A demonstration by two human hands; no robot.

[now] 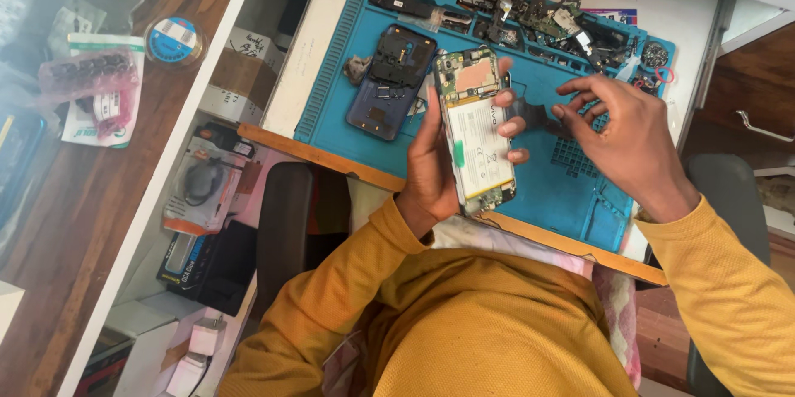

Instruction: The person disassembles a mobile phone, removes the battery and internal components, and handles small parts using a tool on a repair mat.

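One opened smartphone (474,128), back cover off, stands upright in the grip of the left hand (439,161): the palm lies behind its left edge and the fingers (513,126) wrap over its right edge, clenched on the body. A white battery with a green tab fills the middle of the exposed interior, with a copper-coloured plate and circuit board above it. The phone is held above the near part of a blue work mat (530,107) on the white desk (323,41).

Just right of the grip, the right hand (625,136) hovers over the mat with the wrist bent and the fingers curled inward towards the phone; whether anything is pinched between its fingertips cannot be told. Left of the grip, a dark blue back cover (389,82) lies flat on the mat with a black frame piece on top. Beyond the grip, a heap of loose black phone parts (546,20) fills the mat's far compartments.

Well to the left, a round tape roll (174,39) with a blue-and-white label sits on a brown wooden counter, beside a pink plastic packet (91,82). Below it hangs a grey blister-packed accessory (203,186).
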